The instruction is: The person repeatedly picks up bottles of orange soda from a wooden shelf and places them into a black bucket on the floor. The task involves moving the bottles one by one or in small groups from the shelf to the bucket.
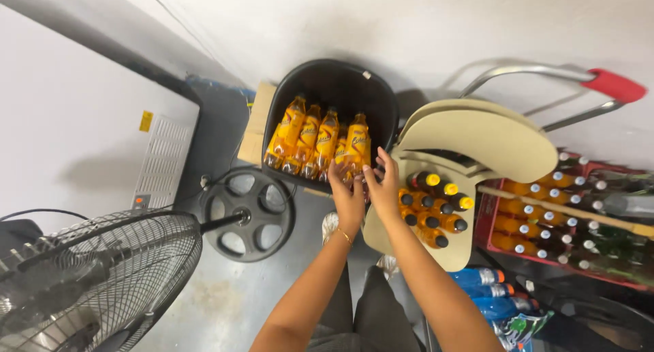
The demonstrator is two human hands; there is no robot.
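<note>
Hands meet at the near rim of a black plastic tub [381,100] holding a row of orange plastic drink bottles [317,142]. Left hand [348,194] and right hand [383,187], fingers spread, close together on the rightmost orange bottle [357,146]. More orange bottles with mixed caps [434,209] lie on a beige chair seat [409,246] just beside.

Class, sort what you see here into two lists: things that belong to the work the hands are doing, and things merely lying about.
In the work:
left hand and right hand, both on an orange bottle
black tub holding the row of orange bottles
beige chair carrying more bottles

Lying about:
floor fan
red crate of bottles
blue bottles
trolley handle
cardboard
</note>
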